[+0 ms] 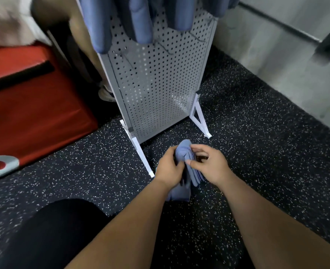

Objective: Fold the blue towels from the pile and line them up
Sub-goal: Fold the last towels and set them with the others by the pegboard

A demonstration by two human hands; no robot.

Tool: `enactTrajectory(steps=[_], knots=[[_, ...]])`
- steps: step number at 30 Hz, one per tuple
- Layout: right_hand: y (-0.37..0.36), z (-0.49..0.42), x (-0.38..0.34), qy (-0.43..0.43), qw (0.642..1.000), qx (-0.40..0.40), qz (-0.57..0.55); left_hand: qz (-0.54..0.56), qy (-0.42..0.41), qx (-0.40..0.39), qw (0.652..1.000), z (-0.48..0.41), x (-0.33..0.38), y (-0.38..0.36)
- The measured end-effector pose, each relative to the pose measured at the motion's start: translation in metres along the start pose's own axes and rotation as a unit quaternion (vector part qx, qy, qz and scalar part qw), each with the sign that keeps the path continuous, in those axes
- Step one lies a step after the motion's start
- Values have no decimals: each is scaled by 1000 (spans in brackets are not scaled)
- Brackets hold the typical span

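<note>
A blue towel (pixel 185 154), folded into a thick bundle, is held upright between both hands above the speckled floor. My left hand (pixel 168 167) grips its left side, and my right hand (pixel 208 164) pinches its right edge with thumb and fingers. The towel's lower part (pixel 179 193) hangs down behind my left wrist. Several other blue towels (pixel 140 22) hang in a row over the top of a white perforated rack (pixel 156 84) straight ahead.
The rack stands on white angled feet (pixel 140 152) just beyond my hands. A red padded box (pixel 30 105) sits at the left. A grey wall with a black barbell (pixel 303 37) runs along the right. Another person's legs (pixel 86 45) stand behind the rack. The floor is black speckled rubber (pixel 266 152).
</note>
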State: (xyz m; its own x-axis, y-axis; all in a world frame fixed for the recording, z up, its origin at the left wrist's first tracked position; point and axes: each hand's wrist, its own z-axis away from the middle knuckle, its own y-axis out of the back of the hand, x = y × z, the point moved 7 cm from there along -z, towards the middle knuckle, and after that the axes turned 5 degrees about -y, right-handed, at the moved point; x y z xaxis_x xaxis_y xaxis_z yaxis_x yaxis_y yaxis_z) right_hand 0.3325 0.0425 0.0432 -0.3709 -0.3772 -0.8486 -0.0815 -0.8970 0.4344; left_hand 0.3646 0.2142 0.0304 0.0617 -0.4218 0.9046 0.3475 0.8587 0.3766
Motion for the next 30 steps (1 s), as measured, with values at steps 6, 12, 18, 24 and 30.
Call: enactTrajectory(steps=[6, 12, 18, 24, 30], knots=[[-4, 13, -52, 55, 996, 64, 3, -3, -30, 12, 999, 12, 36, 43], [-14, 31, -105, 105, 989, 105, 5, -3, -65, 47, 997, 27, 68, 88], [-24, 43, -152, 168, 979, 110, 30, -47, -112, 120, 985, 44, 102, 129], [-16, 61, -192, 207, 965, 157, 41, -89, -170, 146, 971, 55, 132, 151], [4, 71, -231, 233, 951, 201, 41, -167, -248, 215, 930, 59, 166, 183]])
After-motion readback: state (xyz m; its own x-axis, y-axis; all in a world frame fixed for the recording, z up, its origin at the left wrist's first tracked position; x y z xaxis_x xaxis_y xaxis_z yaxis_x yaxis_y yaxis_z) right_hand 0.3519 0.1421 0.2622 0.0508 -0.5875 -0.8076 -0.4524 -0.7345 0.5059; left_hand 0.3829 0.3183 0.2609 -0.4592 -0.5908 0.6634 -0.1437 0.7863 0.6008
